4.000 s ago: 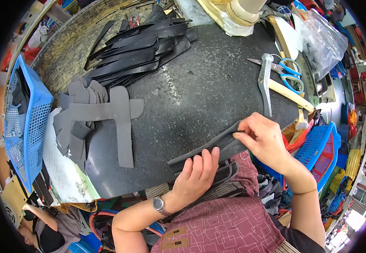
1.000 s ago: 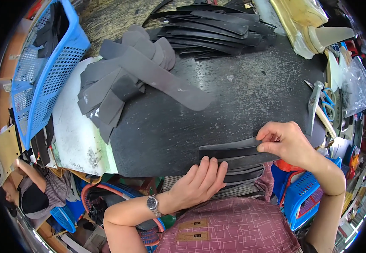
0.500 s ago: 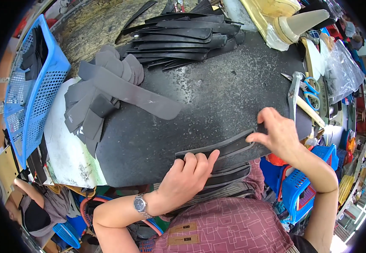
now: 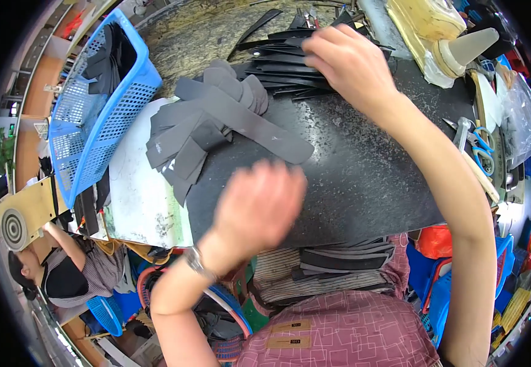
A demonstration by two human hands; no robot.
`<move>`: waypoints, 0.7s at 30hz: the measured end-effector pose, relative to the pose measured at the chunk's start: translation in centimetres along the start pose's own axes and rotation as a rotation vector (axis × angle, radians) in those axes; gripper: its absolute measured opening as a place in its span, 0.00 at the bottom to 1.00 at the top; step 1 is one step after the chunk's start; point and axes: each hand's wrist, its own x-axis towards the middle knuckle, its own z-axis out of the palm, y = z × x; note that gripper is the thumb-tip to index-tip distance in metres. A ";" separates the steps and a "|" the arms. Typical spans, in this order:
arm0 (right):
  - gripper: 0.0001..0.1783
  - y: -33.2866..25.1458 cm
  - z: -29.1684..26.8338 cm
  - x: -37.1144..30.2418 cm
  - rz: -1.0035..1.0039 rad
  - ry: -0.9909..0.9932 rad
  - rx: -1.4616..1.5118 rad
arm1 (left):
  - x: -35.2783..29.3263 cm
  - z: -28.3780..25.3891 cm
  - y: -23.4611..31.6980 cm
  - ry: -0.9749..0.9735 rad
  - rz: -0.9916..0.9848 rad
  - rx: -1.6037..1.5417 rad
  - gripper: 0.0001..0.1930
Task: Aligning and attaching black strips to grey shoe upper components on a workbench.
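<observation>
In the head view, the right hand [image 4: 351,64] was at the upper middle of the frame, over the right part of a pile of glossy black strips [image 4: 284,70]. Its fingers were bent downward at the strips; whether they gripped one could not be told. The left hand [image 4: 262,205] was near the centre, above the front part of the dark tabletop [image 4: 363,183]. It was badly blurred, so whether its fingers were closed or held anything could not be told. A wristwatch [image 4: 195,260] circled the left wrist.

The black strips lay overlapping, roughly side by side. Below and left of them, grey strips [image 4: 183,131] were heaped at odd angles, and one long grey strip [image 4: 268,131] lay across the heap, its rounded end pointing toward the centre. At the lower middle, a stack of dark strips [image 4: 345,257] rested on the person's lap, above a maroon patterned apron [image 4: 339,336].

A blue basket [image 4: 109,134] holding dark pieces stood tilted at the upper left, beside a white sheet [image 4: 146,183]. On the right side of the frame lay blue-handled scissors [image 4: 482,147], near a clear plastic bag [image 4: 522,131]. At the lower left, a co-worker [image 4: 75,269] appeared sideways.
</observation>
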 end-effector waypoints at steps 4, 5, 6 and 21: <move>0.11 -0.3 3.0 2.4 0.264 -0.303 -0.057 | 1.9 1.9 -7.8 -0.096 0.054 0.124 0.17; 0.09 -0.3 3.0 2.3 0.267 -0.291 -0.001 | 1.7 1.9 -7.7 -0.032 0.024 -0.001 0.16; 0.09 -0.1 2.9 2.4 0.267 -0.287 -0.002 | 1.6 1.9 -7.2 0.106 0.068 0.014 0.16; 0.12 -4.6 -12.3 -7.8 0.871 -0.729 0.965 | -1.5 0.7 7.3 0.005 0.038 -0.424 0.17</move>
